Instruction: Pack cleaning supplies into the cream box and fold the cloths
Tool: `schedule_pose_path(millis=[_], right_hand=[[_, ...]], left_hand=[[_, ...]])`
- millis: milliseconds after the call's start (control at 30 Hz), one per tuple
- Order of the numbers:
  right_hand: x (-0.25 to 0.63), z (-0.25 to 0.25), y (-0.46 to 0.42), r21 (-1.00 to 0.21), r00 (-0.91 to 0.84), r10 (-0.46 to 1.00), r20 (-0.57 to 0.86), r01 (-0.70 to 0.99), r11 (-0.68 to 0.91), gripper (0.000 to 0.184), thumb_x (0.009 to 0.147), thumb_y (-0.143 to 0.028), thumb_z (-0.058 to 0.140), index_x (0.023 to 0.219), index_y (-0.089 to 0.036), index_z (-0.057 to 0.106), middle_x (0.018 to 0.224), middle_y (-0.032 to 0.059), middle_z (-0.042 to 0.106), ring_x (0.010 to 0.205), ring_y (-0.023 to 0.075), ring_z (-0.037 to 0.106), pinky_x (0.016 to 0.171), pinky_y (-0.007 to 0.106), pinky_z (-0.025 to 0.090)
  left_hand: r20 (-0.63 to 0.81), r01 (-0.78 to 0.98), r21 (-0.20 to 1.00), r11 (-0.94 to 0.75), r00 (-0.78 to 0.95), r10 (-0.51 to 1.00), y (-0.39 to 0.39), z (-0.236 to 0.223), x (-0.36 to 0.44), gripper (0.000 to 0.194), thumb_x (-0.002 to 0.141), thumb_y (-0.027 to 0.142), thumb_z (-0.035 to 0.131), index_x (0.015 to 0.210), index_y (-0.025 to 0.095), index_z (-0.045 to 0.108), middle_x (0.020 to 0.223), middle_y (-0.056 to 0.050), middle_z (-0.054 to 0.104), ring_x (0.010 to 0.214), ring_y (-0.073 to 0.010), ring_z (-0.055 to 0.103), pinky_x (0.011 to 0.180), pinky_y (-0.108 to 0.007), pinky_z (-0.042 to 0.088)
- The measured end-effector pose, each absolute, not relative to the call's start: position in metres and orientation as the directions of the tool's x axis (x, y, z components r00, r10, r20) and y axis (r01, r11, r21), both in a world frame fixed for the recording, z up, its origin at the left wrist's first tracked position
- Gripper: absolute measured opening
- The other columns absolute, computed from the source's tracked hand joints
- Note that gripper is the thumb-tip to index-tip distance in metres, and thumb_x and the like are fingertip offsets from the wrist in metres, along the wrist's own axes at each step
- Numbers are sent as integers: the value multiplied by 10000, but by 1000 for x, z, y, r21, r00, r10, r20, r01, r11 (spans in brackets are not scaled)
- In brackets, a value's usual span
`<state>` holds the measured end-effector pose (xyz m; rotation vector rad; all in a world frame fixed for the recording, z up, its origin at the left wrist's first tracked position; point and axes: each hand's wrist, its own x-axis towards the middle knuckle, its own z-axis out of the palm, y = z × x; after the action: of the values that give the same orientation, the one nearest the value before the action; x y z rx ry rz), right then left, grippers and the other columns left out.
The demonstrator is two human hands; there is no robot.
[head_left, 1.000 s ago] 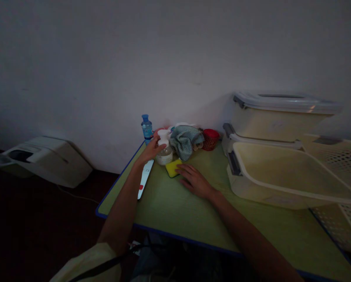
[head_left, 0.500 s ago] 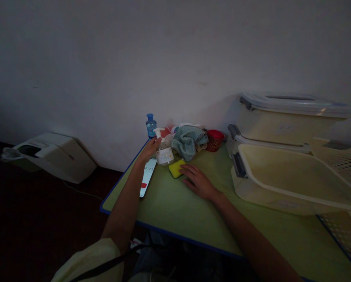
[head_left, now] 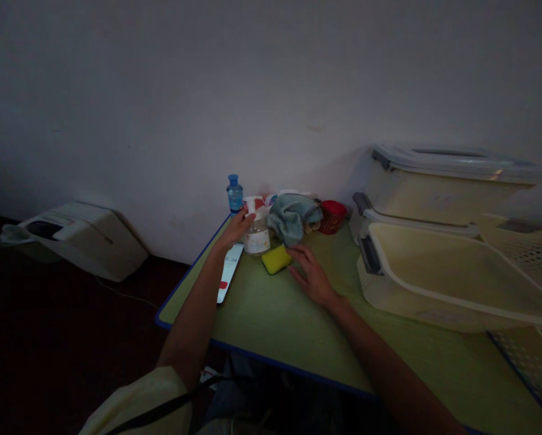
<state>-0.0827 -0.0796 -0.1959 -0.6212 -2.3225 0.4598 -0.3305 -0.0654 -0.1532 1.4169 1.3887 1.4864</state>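
Observation:
A clear pump bottle with a white pump top and a pale label stands upright on the table. My left hand is closed about its neck from the left, the far fingers partly hidden. Just right of the bottle lies a yellow sponge with a dark underside. My right hand is beside the sponge's right end, fingers apart and holding nothing; the fingertips are at its edge, and I cannot tell if they touch. Under my left wrist a phone with a lit screen lies flat.
Behind the sponge are a crumpled blue-grey cloth, a red basket and a blue bottle. Cream plastic bins occupy the right side of the green table. A white box stands lower, left of the table.
The pump bottle has turned a little, its spout now facing differently, with my left hand still at its neck. My right hand has drawn slightly right, off the top of the sponge.

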Motion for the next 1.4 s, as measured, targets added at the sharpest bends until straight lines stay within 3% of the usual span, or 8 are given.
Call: schedule_pose_path(millis=[200,300,567,700,833,967,1200,1400], right_hand=[[-91,-205,-64,-845,-433,804,408,155,512,410,810,-375,520,1198,-245,491,1390,112,240,1043,205,518,821,376,499],[-95,-209,-58,-945,-457,838,297,-17,326,484,748,-388,588,1198,-240,491,1368,109,344,1021,207,548,820,375,498],[-93,-210,-55,-950,-404,860,313,-126,287,372,749,-388,573,1071,-206,533,1036,92,625,955,214,598,835,384,483],[-90,-212,-51,-943,-318,887,333,-108,315,453,705,-393,620,1102,-216,491,895,57,645,823,203,618,763,378,502],[-87,-209,-52,-929,-279,886,370,-79,362,448,668,-345,649,1079,-218,523,1004,56,631,911,211,594,806,376,481],[-81,-205,-54,-912,-246,882,402,-25,409,211,718,-283,566,907,-218,634,902,37,647,857,209,590,782,380,474],[-71,-193,-60,-856,-197,839,507,1,518,192,747,-193,503,651,-235,664,907,37,551,944,198,521,852,375,424],[-73,-183,-72,-810,-259,785,563,14,586,138,745,-177,509,722,-224,637,1073,56,488,1035,214,504,863,374,444]], left_hand=[[322,256,928,-271,-184,929,-65,-153,-328,453,746,416,546,1083,114,554,1163,-122,578,1038,-231,541,883,-353,425],[344,307,912,-274,-204,917,-63,-154,-327,430,738,372,565,1082,115,539,1136,-116,583,1023,-221,539,879,-345,429],[398,415,883,-219,-414,819,-56,-157,-320,420,677,251,610,1058,133,479,1087,-110,540,1039,-244,491,932,-401,358],[645,650,736,-188,-591,484,-70,-146,-307,587,579,222,694,1096,162,422,1085,-99,469,1045,-256,436,930,-403,334],[820,741,572,-352,-521,237,-89,-133,-291,418,683,217,563,1066,175,403,955,-64,438,807,-175,469,727,-312,410],[835,743,438,-506,-128,535,-97,-127,-270,459,690,185,519,1136,181,413,1006,-64,464,610,-107,436,663,-282,419],[361,814,436,-385,233,903,-87,-159,-242,886,647,211,610,1405,225,151,1314,-150,388,818,-223,585,709,-317,440],[426,728,542,-420,193,884,-75,-172,-244,314,703,101,470,980,126,614,937,-107,608,867,-242,565,786,-357,437]])
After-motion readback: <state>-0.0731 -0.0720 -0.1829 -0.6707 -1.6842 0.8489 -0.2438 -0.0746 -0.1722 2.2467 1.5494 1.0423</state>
